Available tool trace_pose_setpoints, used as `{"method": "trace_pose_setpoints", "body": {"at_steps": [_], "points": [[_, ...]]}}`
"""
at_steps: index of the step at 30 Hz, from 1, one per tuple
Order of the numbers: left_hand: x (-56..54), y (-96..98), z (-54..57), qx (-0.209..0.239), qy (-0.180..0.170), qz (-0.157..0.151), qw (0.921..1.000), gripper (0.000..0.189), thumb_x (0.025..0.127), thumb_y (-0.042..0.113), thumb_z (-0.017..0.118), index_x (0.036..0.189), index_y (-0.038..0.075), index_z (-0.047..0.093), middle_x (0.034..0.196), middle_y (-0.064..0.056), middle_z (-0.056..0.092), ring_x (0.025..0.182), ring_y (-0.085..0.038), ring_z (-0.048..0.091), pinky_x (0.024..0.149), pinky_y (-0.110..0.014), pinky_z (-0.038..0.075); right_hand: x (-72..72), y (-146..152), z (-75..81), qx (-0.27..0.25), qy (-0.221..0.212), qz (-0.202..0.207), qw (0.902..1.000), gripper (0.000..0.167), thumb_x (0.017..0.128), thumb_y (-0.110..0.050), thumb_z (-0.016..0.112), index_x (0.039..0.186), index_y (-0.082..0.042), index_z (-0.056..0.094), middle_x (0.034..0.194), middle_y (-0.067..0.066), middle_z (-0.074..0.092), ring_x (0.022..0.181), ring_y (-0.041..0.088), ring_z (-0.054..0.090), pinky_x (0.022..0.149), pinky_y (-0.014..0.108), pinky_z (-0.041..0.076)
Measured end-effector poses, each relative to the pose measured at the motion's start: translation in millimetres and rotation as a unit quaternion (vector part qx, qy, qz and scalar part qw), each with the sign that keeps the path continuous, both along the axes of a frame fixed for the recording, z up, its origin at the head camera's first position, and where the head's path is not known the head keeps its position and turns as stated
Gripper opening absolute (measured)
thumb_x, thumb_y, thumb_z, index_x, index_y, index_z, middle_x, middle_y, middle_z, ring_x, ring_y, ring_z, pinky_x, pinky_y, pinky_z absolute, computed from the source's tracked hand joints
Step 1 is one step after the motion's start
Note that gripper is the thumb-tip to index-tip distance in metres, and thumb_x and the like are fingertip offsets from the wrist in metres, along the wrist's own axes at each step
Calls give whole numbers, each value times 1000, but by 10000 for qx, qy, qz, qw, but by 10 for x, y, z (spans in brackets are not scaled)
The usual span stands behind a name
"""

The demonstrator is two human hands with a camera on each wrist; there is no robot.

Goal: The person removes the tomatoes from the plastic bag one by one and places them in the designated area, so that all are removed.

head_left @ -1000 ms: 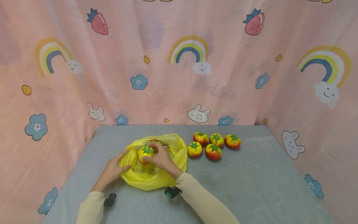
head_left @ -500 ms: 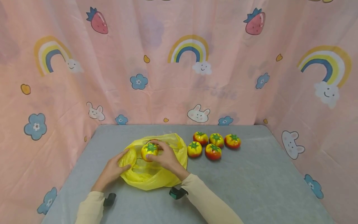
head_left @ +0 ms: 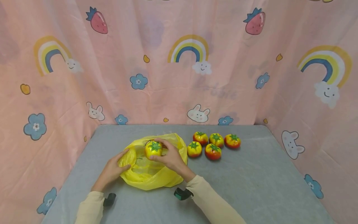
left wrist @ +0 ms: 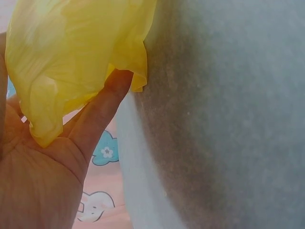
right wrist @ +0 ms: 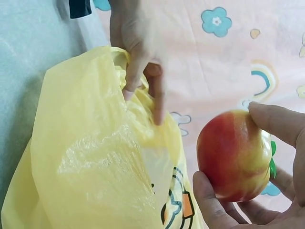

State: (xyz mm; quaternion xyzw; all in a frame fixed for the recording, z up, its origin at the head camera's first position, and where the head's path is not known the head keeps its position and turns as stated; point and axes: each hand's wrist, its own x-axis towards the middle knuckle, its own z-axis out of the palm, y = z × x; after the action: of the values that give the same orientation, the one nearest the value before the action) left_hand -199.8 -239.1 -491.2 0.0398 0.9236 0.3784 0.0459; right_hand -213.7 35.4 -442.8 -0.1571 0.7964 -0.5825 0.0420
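A yellow plastic bag (head_left: 165,179) lies on the table with its mouth spread toward the head camera. My left hand (head_left: 112,171) holds the bag's left rim between thumb and fingers; the left wrist view shows the bunched film (left wrist: 81,52) against that hand. Over the bag's mouth, my right hand (head_left: 172,157) grips a yellow-red tomato (head_left: 153,151) with a green star-shaped top. Thumb and fingers sit on its opposite sides, and the right wrist view shows the tomato's red underside (right wrist: 224,155) apart from the bag.
Several similar tomatoes (head_left: 213,152) stand in a cluster on the grey table (head_left: 251,183), right of the bag. A pink patterned curtain (head_left: 156,102) rises behind the table and along both sides.
My right hand has carried the tomato rightward and slightly up, away from the left side of the bag's mouth. The left hand and the clustered tomatoes have stayed in place.
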Motion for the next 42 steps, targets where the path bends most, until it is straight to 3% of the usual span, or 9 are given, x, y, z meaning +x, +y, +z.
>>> {"method": "trace_pose_setpoints", "body": {"at_steps": [10, 18, 30, 42], "points": [[1, -8, 20, -19, 252, -102, 9996, 69, 91, 20, 68, 152, 11, 37, 154, -25, 37, 141, -49, 33, 114, -65, 27, -2, 145, -22, 12, 125, -7, 9999, 66, 79, -33, 82, 137, -20, 55, 140, 4, 54, 120, 27, 52, 90, 38, 57], [4, -16, 8, 5, 216, -118, 9997, 69, 91, 21, 68, 152, 11, 37, 154, -25, 37, 142, -49, 32, 115, -65, 27, 52, 251, 85, -173, 140, 79, 9997, 70, 80, -30, 81, 141, -14, 51, 141, 7, 52, 125, 28, 52, 90, 39, 58], [3, -20, -9, 7, 177, -83, 9998, 69, 91, 21, 68, 152, 12, 37, 155, -24, 37, 142, -48, 32, 115, -64, 26, 139, 433, 203, -345, -40, 47, 9994, 63, 81, -26, 81, 137, -26, 53, 144, 2, 48, 125, 27, 51, 94, 42, 56], [10, -27, -2, 87, 153, -73, 9998, 69, 91, 20, 68, 152, 11, 37, 155, -24, 36, 143, -47, 31, 116, -64, 25, 191, 616, 256, -163, 45, -228, 9996, 68, 80, -28, 82, 141, -21, 52, 148, 5, 46, 128, 29, 48, 92, 39, 56]]}}
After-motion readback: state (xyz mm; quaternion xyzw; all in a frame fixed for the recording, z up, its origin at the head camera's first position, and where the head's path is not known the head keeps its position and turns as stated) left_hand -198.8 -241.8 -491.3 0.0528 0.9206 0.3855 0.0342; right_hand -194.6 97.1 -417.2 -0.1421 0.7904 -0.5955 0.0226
